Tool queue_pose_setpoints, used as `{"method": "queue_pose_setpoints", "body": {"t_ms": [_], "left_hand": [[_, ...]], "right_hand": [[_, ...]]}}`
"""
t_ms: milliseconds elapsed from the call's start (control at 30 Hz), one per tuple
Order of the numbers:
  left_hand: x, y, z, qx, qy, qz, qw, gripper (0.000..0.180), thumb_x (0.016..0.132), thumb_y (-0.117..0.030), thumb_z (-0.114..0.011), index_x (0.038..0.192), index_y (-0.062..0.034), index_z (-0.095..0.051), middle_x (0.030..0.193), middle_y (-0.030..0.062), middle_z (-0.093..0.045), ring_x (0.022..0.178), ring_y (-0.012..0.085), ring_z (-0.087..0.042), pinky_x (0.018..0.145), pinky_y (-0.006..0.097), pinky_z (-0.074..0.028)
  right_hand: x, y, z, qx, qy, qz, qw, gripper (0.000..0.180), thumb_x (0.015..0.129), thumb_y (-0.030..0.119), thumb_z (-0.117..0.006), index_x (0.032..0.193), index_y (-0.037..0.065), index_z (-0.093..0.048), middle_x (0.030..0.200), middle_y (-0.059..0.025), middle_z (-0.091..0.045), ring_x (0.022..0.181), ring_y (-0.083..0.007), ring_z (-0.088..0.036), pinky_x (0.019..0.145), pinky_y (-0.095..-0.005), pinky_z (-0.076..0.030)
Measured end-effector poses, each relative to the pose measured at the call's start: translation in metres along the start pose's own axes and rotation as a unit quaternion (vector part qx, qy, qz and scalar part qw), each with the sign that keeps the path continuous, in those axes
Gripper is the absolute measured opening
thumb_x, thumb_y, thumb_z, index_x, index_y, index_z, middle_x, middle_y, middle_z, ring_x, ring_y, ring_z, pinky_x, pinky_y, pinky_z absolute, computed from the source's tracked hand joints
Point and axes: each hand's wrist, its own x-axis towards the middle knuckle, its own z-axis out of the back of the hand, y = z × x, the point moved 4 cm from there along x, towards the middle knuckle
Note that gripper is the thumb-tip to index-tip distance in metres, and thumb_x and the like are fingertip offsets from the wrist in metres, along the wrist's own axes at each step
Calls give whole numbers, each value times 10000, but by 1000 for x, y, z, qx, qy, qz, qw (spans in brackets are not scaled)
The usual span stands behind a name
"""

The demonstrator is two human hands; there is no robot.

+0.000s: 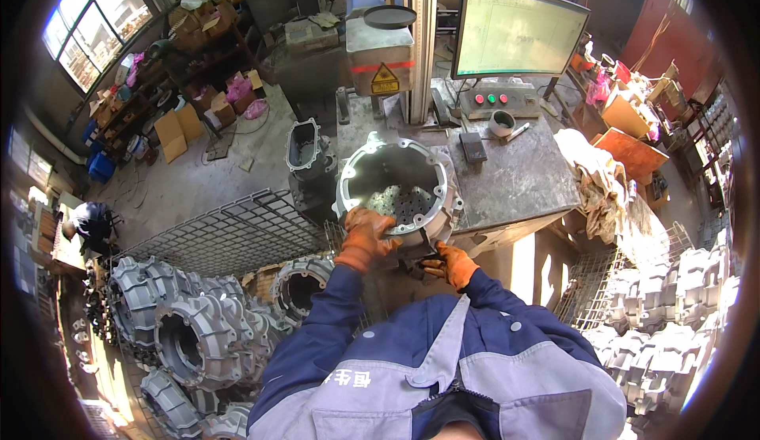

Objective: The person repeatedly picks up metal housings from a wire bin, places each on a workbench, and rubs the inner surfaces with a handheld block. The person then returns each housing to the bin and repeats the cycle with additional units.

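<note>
A round cast-metal housing (445, 195) stands on the bench in front of me, its wide open mouth facing up. Bolt holes dot its flanged rim, and a perforated surface shows down inside. My left hand (366, 238), in an orange glove, is closed over the near left part of the rim. Lower and to the right, my right hand (451, 266), also gloved in orange, curls its fingers around a dark, narrow part just below the housing's near side; what that part is I cannot make out. A smaller rectangular metal casting (303, 146) stands left of the housing.
Behind the housing rises a marking-machine head (381, 58) with a yellow warning label. A monitor (518, 32), a button box (500, 101), a tape roll (501, 123) and a small black box (473, 148) are to the right. Wire-mesh cages (229, 230) with stacked castings (194, 337) flank me.
</note>
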Motion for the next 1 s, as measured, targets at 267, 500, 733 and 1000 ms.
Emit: {"method": "queue_pose_setpoints", "body": {"t_ms": [267,500,733,1000], "left_hand": [[1,6,-2,-58,-10,-18,998,367,681,-539,-747,801,-196,-701,755,90,-640,796,318,-626,771,434,-447],[3,6,-6,-17,34,-11,999,435,665,-595,-713,709,-174,-616,668,84,-596,746,318,-611,757,443,-438],[0,-1,5,-24,-43,-37,998,395,656,-568,-710,723,-186,-641,676,89,-608,752,317,-620,772,439,-420],[10,-7,13,-10,59,-15,998,373,629,-542,-693,744,-188,-680,640,92,-595,714,321,-618,759,443,-427]], "right_hand": [[-6,-1,-13,-64,-52,13,997,312,987,315,-570,1211,120,-476,1214,-206,-589,1026,-450,-644,810,-554,-567],[-27,8,-26,-133,1,22,991,378,981,400,-557,1232,120,-526,1167,-251,-652,1023,-419,-663,781,-511,-561],[-52,120,-51,-730,-258,260,578,338,948,255,-553,1219,65,-623,916,-181,-719,830,-326,-706,762,-426,-553],[11,235,-68,-850,-396,292,189,480,966,197,-422,1445,220,-452,1500,-34,-453,1383,-369,-382,1120,-575,-263]]}}
